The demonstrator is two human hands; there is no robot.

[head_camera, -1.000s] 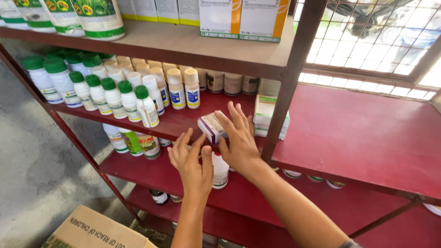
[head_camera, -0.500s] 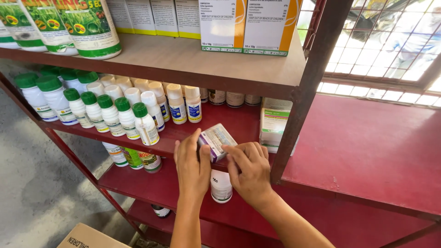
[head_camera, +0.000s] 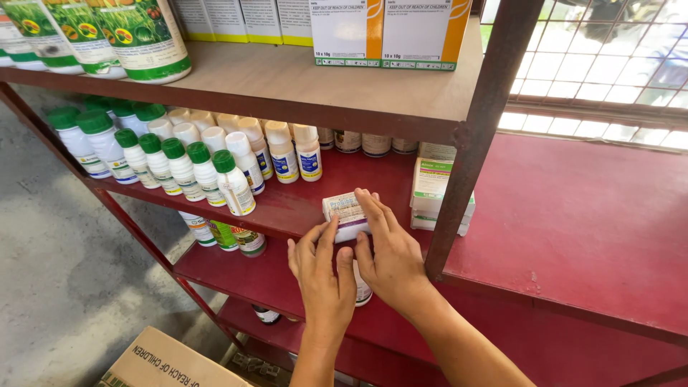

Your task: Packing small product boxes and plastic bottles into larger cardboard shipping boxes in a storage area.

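A small white and purple box (head_camera: pixel 345 214) rests at the front edge of the red middle shelf (head_camera: pixel 301 208). My left hand (head_camera: pixel 322 271) touches the box's near left side with its fingers. My right hand (head_camera: pixel 388 252) lies over the box's right end, fingers stretched along its top. Both hands press on the box together. A white bottle (head_camera: pixel 362 289) on the shelf below is partly hidden behind my hands.
Green-capped white bottles (head_camera: pixel 188 168) and cream-capped bottles (head_camera: pixel 283 149) fill the middle shelf's left. A stack of white and green boxes (head_camera: pixel 433 192) stands by the dark metal upright (head_camera: pixel 476 129). Large boxes (head_camera: pixel 383 32) sit on the top shelf. A cardboard carton (head_camera: pixel 161 362) is below.
The box has come down from being held in the air to resting on the middle shelf's front edge. Both hands moved with it and stay on it.
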